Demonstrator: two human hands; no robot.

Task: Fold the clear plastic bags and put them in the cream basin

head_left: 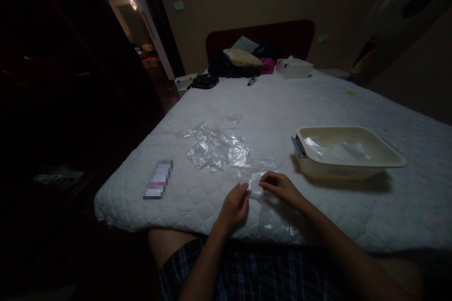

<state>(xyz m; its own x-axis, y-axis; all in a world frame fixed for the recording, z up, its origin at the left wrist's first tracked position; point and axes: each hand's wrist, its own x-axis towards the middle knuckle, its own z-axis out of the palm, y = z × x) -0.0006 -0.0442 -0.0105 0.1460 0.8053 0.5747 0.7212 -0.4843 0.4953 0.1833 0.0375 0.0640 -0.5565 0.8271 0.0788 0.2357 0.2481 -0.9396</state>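
Between my two hands, over the front of the bed, is a thin clear plastic bag (254, 189). My left hand (235, 204) is closed, its thumb and fingers pinching the bag's left side. From the right, my right hand (282, 188) pinches the same plastic with thumb and forefinger. More clear film (277, 225) lies on the quilt just below my hands. A loose heap of crumpled clear plastic bags (215, 148) spreads just beyond my left hand. Right of my right hand stands a cream plastic tub (339, 169) with grey handles and some clear plastic inside.
A phone with a blurred screen (158, 179) lies near the left edge of the white quilted bed (197, 202). At the far end are a pillow (243, 58), dark clothing, a pink roll (267, 66) and a white box (294, 68). A fan (406, 14) stands at right.
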